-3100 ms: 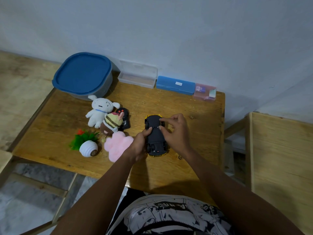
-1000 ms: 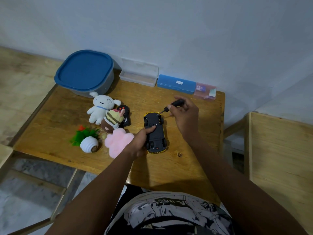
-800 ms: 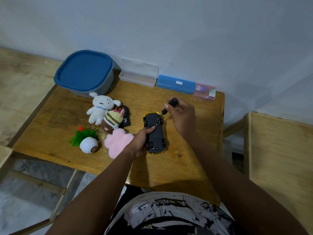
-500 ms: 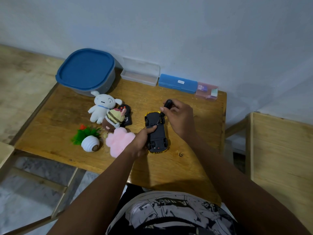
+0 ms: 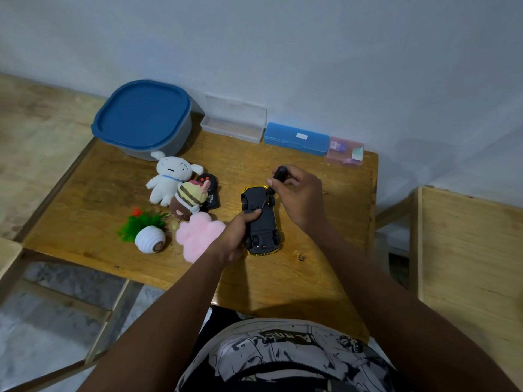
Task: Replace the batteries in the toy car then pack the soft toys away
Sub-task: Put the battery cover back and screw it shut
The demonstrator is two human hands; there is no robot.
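Note:
A yellow toy car [image 5: 261, 222] lies upside down on the wooden table [image 5: 99, 188], black underside up. My left hand [image 5: 232, 236] grips its left side, thumb on the underside. A small black-handled screwdriver [image 5: 278, 176] is pinched in my right hand [image 5: 300, 196], its tip down on the car's underside near the front. Left of the car lie soft toys: a white dog [image 5: 169, 176], a striped brown one [image 5: 188, 199] and a pink fluffy one [image 5: 198, 236], partly under my left wrist.
A grey tub with a blue lid [image 5: 141, 117] stands at the back left. A clear case [image 5: 233, 123], a blue case [image 5: 297, 138] and a pink box [image 5: 345, 149] line the wall. A black remote [image 5: 210, 190] and a small plant toy [image 5: 147, 230] lie among the toys. A wooden piece [image 5: 467, 250] stands right.
My right hand picked up the screwdriver and brought it from beside the car's front down onto its underside. My left hand kept holding the car.

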